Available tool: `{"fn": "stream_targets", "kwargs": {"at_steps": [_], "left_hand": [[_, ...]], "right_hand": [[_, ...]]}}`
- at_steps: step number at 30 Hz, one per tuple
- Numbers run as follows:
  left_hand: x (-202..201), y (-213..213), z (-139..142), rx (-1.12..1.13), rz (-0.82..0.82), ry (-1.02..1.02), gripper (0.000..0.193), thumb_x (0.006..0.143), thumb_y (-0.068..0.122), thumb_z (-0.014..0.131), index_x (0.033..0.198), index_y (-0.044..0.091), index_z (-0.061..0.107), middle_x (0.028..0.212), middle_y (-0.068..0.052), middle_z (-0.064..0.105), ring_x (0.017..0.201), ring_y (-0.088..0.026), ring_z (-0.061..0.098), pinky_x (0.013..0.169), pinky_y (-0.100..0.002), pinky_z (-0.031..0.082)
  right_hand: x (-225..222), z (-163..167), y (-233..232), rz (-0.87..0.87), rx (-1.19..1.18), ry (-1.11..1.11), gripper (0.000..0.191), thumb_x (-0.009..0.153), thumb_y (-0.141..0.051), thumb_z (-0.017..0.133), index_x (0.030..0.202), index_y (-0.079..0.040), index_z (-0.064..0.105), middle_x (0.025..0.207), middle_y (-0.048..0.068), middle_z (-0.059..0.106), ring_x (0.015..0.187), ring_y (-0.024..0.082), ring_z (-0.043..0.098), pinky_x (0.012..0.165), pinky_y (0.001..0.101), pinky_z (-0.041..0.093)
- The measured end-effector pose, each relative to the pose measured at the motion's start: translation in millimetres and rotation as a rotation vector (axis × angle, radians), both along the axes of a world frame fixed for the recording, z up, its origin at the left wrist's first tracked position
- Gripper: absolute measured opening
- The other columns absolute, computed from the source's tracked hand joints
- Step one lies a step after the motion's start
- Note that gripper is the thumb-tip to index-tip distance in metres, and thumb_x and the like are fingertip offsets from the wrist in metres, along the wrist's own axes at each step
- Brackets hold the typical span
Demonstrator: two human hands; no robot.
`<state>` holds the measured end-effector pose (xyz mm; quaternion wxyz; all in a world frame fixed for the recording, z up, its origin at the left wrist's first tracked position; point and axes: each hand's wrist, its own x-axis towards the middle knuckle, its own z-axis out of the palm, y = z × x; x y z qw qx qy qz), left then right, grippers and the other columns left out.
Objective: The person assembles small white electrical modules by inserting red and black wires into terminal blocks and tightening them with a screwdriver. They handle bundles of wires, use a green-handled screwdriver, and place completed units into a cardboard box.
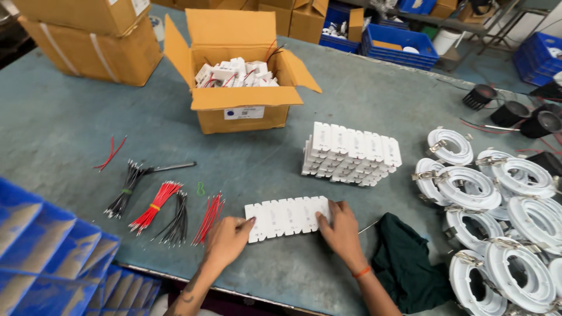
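A: What have I got in frame?

B: Row of white modules [288, 217] lying flat on the counter [70, 129], near edge, centre. Left hand [227, 239] presses its left end, fingers flat, gripping nothing. Right hand [341, 229] is on the right end, fingers curled over the last module, resting on it, not lifting.

A: Step?

B: Looks like squaring the row up: both hands bracket the ends and push inward. My read only.

A: Around it?

B: Wire bundles [157, 212], red and black, just left of the left hand. Dark green cloth [404, 263] just right of the right wrist. Behind the row, well apart, a stack of the same modules [351, 155]. Further back an open carton [240, 76] with more of them. White ring housings [497, 222] piled on the right. Blue bins [52, 257] at the near left corner.

A: Next move needs?

B: I'd say even pressure from both ends so the row stays straight and doesn't buckle upward in the middle. To lift it as one piece, both ends have to come up together. Keep the left wrist clear of the wires.
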<state>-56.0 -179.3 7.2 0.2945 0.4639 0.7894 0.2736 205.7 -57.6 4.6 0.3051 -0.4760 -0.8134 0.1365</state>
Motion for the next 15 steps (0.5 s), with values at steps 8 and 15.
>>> {"fn": "stream_targets", "kwargs": {"at_steps": [8,15], "left_hand": [[-15,14,-15,0.037,-0.012,0.0,0.05,0.092,0.048,0.061,0.079,0.003,0.08,0.066,-0.015,0.073,0.071,-0.033,0.074,0.07,-0.044,0.053],[-7,20,13,-0.02,-0.023,0.096,0.048,0.091,0.045,0.065,0.079,0.0,0.077,0.073,-0.02,0.073,0.076,-0.036,0.073,0.075,-0.045,0.054]], "right_hand": [[20,-2,36,0.059,-0.38,0.079,0.045,0.094,-0.04,0.06,0.114,-0.001,0.07,0.098,0.016,0.068,0.086,0.034,0.069,0.079,0.0409,0.053],[-7,16,31,-0.065,-0.324,-0.004,0.047,0.095,-0.043,0.059,0.116,-0.002,0.071,0.1,0.016,0.069,0.088,0.03,0.067,0.082,0.0387,0.051]]}}
